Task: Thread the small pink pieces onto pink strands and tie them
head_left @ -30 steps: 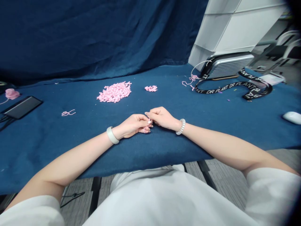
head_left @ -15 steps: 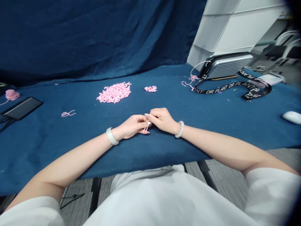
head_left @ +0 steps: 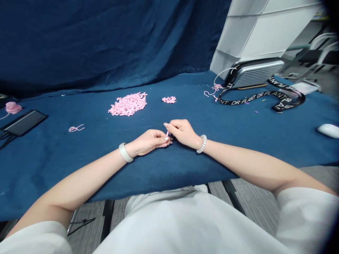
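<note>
Near the front of the blue cloth, my left hand point(head_left: 151, 141) pinches a short length of pink yarn point(head_left: 167, 134) between thumb and fingers. The yarn's upper end runs to the fingertips of my right hand point(head_left: 182, 132), which are closed on it. Both hands are close together, slightly above the cloth; the rest of the yarn is hidden by the fingers. Beyond them lies a pile of small pink yarn knots point(head_left: 128, 104), and a smaller cluster of knots point(head_left: 168, 100) sits to its right. Loose pink yarn pieces point(head_left: 76, 128) lie left of my hands.
A pink yarn ball point(head_left: 13, 107) and a black device with cables point(head_left: 25, 122) are at the far left. On the right are a ribbed silver case point(head_left: 258, 73), a black lettered lanyard point(head_left: 243, 100) and a white mouse point(head_left: 328, 130). A blue curtain point(head_left: 106, 42) hangs behind.
My right fingertips have risen a little away from my left hand, and the yarn now shows between them. The loop that hung below my left fingers is no longer visible.
</note>
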Available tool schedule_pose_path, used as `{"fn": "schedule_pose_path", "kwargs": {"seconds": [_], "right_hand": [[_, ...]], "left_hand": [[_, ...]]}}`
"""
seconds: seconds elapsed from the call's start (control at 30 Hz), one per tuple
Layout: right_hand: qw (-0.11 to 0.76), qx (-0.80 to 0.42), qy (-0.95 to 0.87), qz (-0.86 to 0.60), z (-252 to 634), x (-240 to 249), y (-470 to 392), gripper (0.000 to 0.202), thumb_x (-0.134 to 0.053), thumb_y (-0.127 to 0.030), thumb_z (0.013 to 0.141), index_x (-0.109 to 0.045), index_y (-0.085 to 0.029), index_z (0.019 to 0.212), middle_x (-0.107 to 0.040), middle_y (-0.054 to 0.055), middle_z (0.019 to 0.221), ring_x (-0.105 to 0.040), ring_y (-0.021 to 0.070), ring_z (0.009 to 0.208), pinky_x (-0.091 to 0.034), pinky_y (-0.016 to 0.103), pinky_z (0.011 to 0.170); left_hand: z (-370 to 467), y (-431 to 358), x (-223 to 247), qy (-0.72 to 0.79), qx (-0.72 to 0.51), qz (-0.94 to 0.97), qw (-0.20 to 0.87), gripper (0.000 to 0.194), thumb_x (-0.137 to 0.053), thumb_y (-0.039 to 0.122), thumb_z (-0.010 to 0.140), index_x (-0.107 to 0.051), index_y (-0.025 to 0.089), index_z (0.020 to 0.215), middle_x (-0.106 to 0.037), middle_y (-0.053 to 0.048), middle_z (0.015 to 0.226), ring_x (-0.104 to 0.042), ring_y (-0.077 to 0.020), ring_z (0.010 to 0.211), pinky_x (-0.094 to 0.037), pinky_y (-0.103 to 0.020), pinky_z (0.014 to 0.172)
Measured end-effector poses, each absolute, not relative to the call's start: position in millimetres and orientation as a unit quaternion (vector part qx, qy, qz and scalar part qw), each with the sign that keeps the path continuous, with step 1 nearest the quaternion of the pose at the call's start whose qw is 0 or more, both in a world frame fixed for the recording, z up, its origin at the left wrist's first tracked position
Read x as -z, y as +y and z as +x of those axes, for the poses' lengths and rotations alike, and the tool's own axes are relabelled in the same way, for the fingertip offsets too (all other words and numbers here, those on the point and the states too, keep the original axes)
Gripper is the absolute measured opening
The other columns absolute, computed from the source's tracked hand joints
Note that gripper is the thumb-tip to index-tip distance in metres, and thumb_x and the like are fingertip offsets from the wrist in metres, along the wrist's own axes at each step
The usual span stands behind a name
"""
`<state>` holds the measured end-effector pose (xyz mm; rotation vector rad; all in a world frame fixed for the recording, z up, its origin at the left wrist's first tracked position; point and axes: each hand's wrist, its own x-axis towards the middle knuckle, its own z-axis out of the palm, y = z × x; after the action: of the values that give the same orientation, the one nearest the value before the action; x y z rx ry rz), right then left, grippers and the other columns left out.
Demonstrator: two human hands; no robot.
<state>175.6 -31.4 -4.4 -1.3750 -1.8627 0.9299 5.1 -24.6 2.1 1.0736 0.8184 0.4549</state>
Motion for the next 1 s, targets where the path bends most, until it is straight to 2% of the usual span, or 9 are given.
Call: {"fn": "schedule_pose_path", "kwargs": {"seconds": [0.13, 0.5, 0.73, 1.0], "right_hand": [[0.316, -0.347, -0.714, -0.520, 175.5, 4.2, -31.3, 0.080, -0.023, -0.073, 0.072, -0.058, -0.001, 0.074, -0.053, 0.001, 0.070, -0.032, -0.0164, 0.059, -0.024, -0.003, 0.061], [0.333, -0.353, -0.674, -0.556, 174.8, 5.8, -28.1, 0.083, -0.021, -0.076, 0.069, -0.053, 0.000, 0.074, -0.048, 0.001, 0.065, -0.028, -0.0156, 0.057, -0.021, -0.001, 0.057], [0.321, -0.284, -0.725, -0.539, 174.8, 3.7, -29.3, 0.073, -0.024, -0.066, 0.076, -0.053, 0.000, 0.066, -0.047, 0.000, 0.062, -0.025, -0.0182, 0.055, -0.019, -0.002, 0.060], [0.307, -0.308, -0.719, -0.542, 175.0, 2.4, -29.5, 0.074, -0.024, -0.068, 0.075, -0.057, -0.002, 0.071, -0.049, 0.000, 0.064, -0.028, -0.0175, 0.055, -0.020, -0.002, 0.058]], "left_hand": [[5.7, -25.3, -2.8, 0.381, -0.209, 0.495, 0.753, 0.030, -0.078, 0.025, 0.062, -0.064, 0.002, 0.076, -0.064, -0.010, 0.080, -0.059, -0.0090, 0.072, -0.045, -0.018, 0.070], [4.3, -21.9, -4.4, 0.383, -0.214, 0.456, 0.774, 0.029, -0.079, 0.018, 0.059, -0.069, 0.003, 0.082, -0.066, -0.013, 0.093, -0.062, -0.0151, 0.092, -0.044, -0.022, 0.089], [5.7, -25.3, -6.0, 0.390, -0.206, 0.477, 0.761, 0.027, -0.081, 0.019, 0.057, -0.068, 0.003, 0.075, -0.067, -0.011, 0.086, -0.063, -0.0127, 0.084, -0.045, -0.020, 0.081], [4.9, -25.3, -2.8, 0.388, -0.204, 0.482, 0.759, 0.023, -0.079, 0.020, 0.060, -0.068, 0.004, 0.072, -0.066, -0.012, 0.085, -0.063, -0.0132, 0.083, -0.045, -0.021, 0.082]]}}
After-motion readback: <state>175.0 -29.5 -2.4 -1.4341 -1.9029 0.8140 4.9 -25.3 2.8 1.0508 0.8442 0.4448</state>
